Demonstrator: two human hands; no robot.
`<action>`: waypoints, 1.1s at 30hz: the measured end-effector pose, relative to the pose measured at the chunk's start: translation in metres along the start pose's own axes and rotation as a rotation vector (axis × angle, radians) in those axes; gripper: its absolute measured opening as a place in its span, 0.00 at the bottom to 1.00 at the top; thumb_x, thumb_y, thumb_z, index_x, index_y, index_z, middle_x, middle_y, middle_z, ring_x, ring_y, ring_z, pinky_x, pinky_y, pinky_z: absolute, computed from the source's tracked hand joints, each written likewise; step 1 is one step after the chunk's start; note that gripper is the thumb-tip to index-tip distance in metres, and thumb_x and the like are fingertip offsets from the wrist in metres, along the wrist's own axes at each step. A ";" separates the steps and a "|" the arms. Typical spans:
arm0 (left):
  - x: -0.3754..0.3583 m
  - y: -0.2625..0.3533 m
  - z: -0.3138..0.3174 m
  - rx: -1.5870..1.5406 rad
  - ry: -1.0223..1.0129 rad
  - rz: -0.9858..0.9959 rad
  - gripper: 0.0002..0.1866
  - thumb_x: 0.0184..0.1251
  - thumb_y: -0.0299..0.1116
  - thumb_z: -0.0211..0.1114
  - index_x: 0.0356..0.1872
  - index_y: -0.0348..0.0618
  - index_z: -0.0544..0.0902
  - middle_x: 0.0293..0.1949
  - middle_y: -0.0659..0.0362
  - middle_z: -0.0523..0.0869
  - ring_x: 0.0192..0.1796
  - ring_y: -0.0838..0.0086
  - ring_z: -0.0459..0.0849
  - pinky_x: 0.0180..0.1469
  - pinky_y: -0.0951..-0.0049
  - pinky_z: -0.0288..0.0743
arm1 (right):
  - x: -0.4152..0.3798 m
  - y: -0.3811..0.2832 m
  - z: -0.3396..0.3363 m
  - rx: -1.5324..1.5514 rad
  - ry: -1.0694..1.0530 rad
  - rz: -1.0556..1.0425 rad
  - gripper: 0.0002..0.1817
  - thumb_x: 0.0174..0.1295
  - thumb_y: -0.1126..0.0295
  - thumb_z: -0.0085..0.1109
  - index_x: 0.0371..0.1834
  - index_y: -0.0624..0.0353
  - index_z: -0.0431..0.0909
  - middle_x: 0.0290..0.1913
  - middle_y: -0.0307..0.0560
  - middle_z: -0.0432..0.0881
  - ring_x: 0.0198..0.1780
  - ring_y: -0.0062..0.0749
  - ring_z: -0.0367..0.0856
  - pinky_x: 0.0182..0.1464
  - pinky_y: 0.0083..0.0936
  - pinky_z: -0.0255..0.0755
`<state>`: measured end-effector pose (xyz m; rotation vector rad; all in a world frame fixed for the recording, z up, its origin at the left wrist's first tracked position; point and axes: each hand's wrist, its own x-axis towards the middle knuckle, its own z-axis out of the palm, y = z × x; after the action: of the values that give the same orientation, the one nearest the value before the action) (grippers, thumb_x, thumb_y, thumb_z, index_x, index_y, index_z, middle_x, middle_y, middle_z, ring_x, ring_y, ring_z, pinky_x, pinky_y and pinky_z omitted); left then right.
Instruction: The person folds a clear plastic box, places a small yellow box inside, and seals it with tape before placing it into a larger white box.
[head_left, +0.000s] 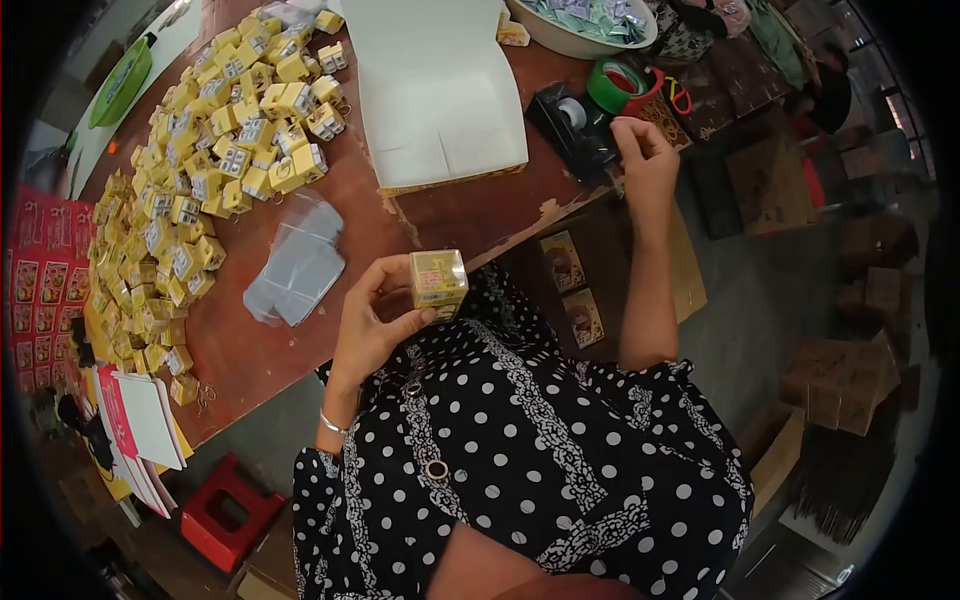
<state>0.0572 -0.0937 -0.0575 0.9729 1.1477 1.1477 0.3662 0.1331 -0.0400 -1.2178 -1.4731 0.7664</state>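
My left hand (372, 325) holds a small clear box with a yellow item inside (438, 278), near the table's front edge. My right hand (648, 160) is raised beside the black tape dispenser (572, 130), its thumb and fingertips pinched together; anything between them is too small to make out. A roll of clear tape (573, 113) sits in the dispenser. Flat clear plastic box sleeves (300, 262) lie on the table left of my left hand. Behind them spreads a large pile of small yellow and white pieces (235, 150).
An open white box (440, 110) stands on the brown table (270, 365). Behind the dispenser are a green tape roll (608, 88), scissors (678, 95) and a bowl of packets (590, 40). A red stool (228, 512) is at lower left.
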 end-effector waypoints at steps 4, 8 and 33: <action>0.002 -0.007 0.004 -0.011 -0.005 -0.065 0.29 0.59 0.19 0.77 0.62 0.37 0.76 0.55 0.56 0.87 0.59 0.72 0.84 0.67 0.68 0.76 | 0.042 0.068 -0.037 -0.289 -0.166 -0.102 0.15 0.67 0.62 0.67 0.41 0.66 0.86 0.33 0.39 0.84 0.34 0.19 0.78 0.39 0.23 0.73; 0.003 -0.008 0.009 0.007 0.008 -0.065 0.29 0.59 0.19 0.77 0.62 0.37 0.76 0.56 0.56 0.87 0.59 0.72 0.84 0.67 0.68 0.76 | 0.048 0.071 -0.035 -0.263 -0.415 0.208 0.16 0.67 0.61 0.67 0.40 0.68 0.86 0.31 0.38 0.83 0.31 0.19 0.76 0.36 0.25 0.71; -0.002 -0.003 0.008 -0.008 -0.004 -0.032 0.30 0.59 0.21 0.78 0.63 0.36 0.76 0.57 0.56 0.86 0.60 0.71 0.84 0.68 0.67 0.75 | -0.011 0.104 -0.030 0.296 -0.140 0.187 0.09 0.69 0.71 0.66 0.39 0.70 0.83 0.66 0.64 0.77 0.56 0.30 0.83 0.49 0.25 0.84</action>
<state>0.0654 -0.0959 -0.0584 0.9478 1.1506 1.1234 0.4246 0.1486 -0.1305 -1.1012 -1.3107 1.1733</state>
